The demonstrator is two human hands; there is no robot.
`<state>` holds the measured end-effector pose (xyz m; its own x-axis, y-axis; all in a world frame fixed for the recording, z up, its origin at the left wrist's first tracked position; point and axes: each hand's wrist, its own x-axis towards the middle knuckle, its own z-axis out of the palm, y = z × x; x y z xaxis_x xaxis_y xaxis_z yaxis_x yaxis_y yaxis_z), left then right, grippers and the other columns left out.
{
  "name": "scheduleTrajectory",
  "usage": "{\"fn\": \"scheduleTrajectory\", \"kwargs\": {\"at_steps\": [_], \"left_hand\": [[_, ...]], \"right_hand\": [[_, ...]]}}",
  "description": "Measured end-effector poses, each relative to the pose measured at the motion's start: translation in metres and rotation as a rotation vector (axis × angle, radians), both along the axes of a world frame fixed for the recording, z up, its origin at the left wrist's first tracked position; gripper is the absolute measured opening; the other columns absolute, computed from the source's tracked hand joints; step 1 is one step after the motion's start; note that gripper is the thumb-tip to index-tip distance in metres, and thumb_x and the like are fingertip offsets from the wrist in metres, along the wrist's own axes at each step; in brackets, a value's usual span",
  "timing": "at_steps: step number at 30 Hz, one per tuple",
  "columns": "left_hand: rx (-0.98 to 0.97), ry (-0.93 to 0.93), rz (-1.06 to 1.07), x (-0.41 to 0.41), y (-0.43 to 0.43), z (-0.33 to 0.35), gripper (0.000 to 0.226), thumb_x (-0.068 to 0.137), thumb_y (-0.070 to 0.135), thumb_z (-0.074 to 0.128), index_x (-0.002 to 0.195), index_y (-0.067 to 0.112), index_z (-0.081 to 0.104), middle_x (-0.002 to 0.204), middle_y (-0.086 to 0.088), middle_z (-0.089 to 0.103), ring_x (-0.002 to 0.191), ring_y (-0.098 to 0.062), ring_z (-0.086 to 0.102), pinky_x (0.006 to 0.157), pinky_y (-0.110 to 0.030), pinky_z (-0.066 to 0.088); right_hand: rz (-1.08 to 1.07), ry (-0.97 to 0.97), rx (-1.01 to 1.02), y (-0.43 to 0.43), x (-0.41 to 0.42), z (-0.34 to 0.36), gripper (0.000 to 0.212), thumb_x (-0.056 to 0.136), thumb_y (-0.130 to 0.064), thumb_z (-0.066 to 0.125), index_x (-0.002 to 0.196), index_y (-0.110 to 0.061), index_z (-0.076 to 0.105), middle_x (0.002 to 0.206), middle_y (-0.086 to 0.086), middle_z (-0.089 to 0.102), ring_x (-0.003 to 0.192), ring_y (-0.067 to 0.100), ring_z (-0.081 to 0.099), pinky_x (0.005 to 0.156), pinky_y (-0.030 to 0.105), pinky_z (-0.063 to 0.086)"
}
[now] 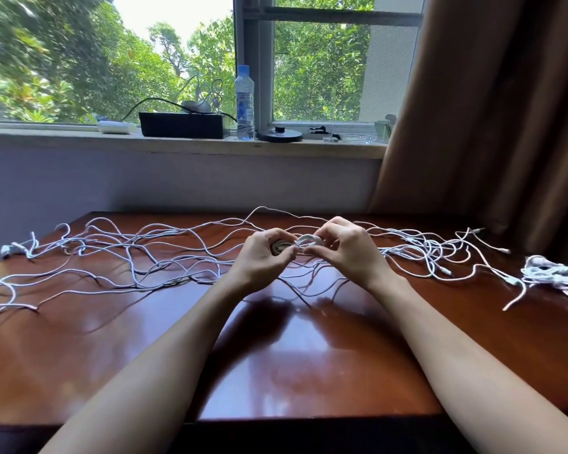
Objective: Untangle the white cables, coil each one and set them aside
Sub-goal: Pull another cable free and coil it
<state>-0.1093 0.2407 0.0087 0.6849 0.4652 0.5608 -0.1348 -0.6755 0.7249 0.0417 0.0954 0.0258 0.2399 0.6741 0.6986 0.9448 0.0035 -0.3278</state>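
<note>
Above the middle of the glossy wooden bench, the person's left hand and right hand meet around a small coil of white cable. The fingers of both hands are curled about its loops and pinch it from either side. Loose white cables sprawl tangled across the far half of the bench, from its left edge to its right. A bundled white cable lies apart near the right edge. Behind, a water bottle and a black box stand on the windowsill.
</note>
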Motion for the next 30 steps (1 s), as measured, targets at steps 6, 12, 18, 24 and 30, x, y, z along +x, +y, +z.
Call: {"fn": "scheduleTrajectory", "kwargs": {"at_steps": [6, 12, 18, 24, 30], "left_hand": [[-0.006, -0.003, -0.008, 0.008, -0.004, -0.003, 0.016, 0.088, 0.010, 0.073, 0.104, 0.013, 0.074, 0.089, 0.004, 0.076, 0.077, 0.001, 0.068, 0.075, -0.015, 0.051], [0.154, 0.007, 0.015, 0.025, -0.010, 0.009, 0.020, 0.085, 0.018, 0.075, 0.104, 0.016, 0.070, 0.090, 0.005, 0.073, 0.080, -0.004, 0.068, 0.076, -0.021, 0.053], [0.322, 0.076, -0.017, 0.065, -0.037, 0.020, 0.025, 0.081, 0.036, 0.073, 0.103, 0.024, 0.073, 0.096, 0.010, 0.063, 0.086, -0.008, 0.060, 0.083, -0.032, 0.053], [0.366, 0.157, -0.042, 0.110, -0.084, 0.026, 0.028, 0.082, 0.047, 0.074, 0.104, 0.030, 0.069, 0.100, 0.012, 0.068, 0.087, -0.011, 0.062, 0.079, -0.034, 0.053], [0.404, 0.175, -0.101, 0.151, -0.130, 0.029, 0.027, 0.084, 0.044, 0.074, 0.104, 0.028, 0.067, 0.104, 0.008, 0.070, 0.097, -0.016, 0.064, 0.083, -0.035, 0.053]], "right_hand": [[-0.138, -0.074, -0.017, -0.011, 0.003, 0.004, 0.032, 0.079, -0.055, 0.078, 0.091, -0.025, 0.075, 0.085, -0.016, 0.061, 0.068, 0.003, 0.056, 0.068, 0.032, 0.051], [-0.192, -0.062, -0.029, -0.027, 0.020, 0.013, 0.028, 0.079, -0.052, 0.080, 0.091, -0.028, 0.072, 0.086, -0.012, 0.062, 0.072, 0.007, 0.058, 0.070, 0.035, 0.052], [-0.214, -0.009, -0.017, -0.069, 0.045, 0.012, 0.026, 0.079, -0.038, 0.084, 0.093, -0.020, 0.070, 0.086, -0.006, 0.063, 0.074, 0.008, 0.059, 0.075, 0.033, 0.052], [-0.389, 0.024, -0.063, -0.128, 0.075, 0.012, 0.029, 0.077, -0.048, 0.082, 0.089, -0.026, 0.068, 0.087, -0.008, 0.063, 0.074, 0.011, 0.060, 0.075, 0.040, 0.054], [-0.564, 0.026, -0.100, -0.179, 0.090, 0.014, 0.029, 0.079, -0.052, 0.079, 0.091, -0.030, 0.066, 0.089, -0.012, 0.062, 0.081, 0.012, 0.062, 0.076, 0.035, 0.051]]}}
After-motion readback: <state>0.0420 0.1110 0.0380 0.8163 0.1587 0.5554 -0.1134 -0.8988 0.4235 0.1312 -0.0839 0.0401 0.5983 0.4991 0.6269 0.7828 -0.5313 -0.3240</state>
